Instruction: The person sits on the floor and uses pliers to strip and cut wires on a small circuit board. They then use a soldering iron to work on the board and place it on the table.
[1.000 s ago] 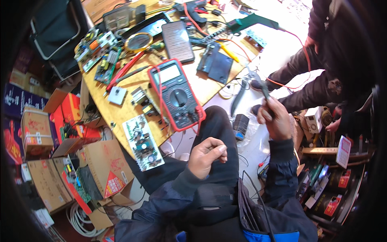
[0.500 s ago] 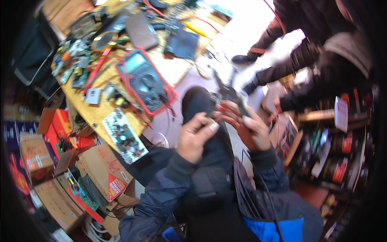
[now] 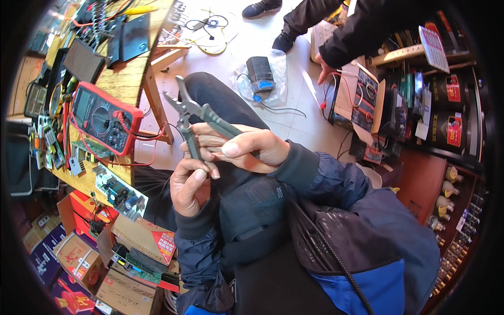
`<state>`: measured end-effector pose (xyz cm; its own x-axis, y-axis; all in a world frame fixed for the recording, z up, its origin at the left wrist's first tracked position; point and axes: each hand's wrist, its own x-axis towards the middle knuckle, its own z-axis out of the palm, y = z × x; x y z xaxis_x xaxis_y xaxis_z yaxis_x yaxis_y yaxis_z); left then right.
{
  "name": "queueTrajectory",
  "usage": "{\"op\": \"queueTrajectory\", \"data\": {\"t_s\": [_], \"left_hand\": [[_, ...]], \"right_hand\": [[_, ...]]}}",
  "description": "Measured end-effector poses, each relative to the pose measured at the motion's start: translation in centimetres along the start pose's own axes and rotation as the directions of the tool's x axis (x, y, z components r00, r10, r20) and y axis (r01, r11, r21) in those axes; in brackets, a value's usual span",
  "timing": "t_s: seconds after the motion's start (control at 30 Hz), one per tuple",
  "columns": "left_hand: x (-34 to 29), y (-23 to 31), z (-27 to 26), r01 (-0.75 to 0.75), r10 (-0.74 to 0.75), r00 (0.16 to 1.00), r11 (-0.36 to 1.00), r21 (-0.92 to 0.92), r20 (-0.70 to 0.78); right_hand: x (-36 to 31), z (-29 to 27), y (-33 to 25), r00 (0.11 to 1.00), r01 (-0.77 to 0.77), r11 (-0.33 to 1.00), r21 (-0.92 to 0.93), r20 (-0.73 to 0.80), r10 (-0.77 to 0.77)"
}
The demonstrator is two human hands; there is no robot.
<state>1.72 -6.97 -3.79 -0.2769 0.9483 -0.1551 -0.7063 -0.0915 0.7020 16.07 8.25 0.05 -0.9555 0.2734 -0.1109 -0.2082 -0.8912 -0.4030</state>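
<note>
While held above the person's lap, the grey-handled pliers (image 3: 195, 116) sit between both hands, jaws pointing up and to the left and standing slightly parted. One handle runs under the right hand (image 3: 245, 148), whose fingers are curled around it with the thumb laid flat along the top; the other handle drops into the left hand (image 3: 190, 184), which pinches it between thumb and forefinger. Both hands touch each other at the knuckles. Below them lie dark trousers and a dark blue jacket sleeve (image 3: 336, 178) on the right arm. To the left stands a wooden workbench (image 3: 126, 79), on which a red-cased multimeter (image 3: 104, 118) rests with red leads trailing over the edge; just beside it a green circuit board (image 3: 119, 193) overhangs the bench corner. Black flat panels (image 3: 128, 39) lie farther back on the bench. Cardboard boxes (image 3: 142, 244) are stacked under the bench at lower left. On the pale floor ahead, a black block in a clear plastic bag (image 3: 261, 76) lies with wires attached. Another person's hand (image 3: 326, 71) reaches toward a cardboard piece at upper right, near dark shelves (image 3: 446, 115) of boxed goods.
</note>
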Motion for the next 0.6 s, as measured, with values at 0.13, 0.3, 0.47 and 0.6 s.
{"op": "queueTrajectory", "data": {"t_s": [0.13, 0.3, 0.47, 0.6], "left_hand": [[-0.6, 0.0, -0.1, 0.034, -0.035, 0.998, 0.999, 0.031, 0.044], [-0.6, -0.1, 0.4, 0.063, -0.080, 0.989, 0.989, 0.131, 0.125], [-0.1, -0.2, 0.9, 0.094, -0.127, 0.982, 0.971, 0.221, 0.142], [0.8, -0.9, 1.7, 0.015, -0.017, 1.000, 0.982, 0.187, 0.012]], "right_hand": [[-0.2, -0.8, 1.0, 1.000, 0.015, 1.000, 0.004, 0.004, -0.015], [-0.9, -1.8, 1.8, 0.999, 0.016, 0.995, 0.102, -0.045, -0.012], [-1.6, -1.3, 1.0, 0.996, 0.052, 0.999, 0.011, -0.070, -0.051], [-2.8, -1.0, -0.8, 0.951, 0.227, 0.880, -0.416, -0.102, -0.294]]}}
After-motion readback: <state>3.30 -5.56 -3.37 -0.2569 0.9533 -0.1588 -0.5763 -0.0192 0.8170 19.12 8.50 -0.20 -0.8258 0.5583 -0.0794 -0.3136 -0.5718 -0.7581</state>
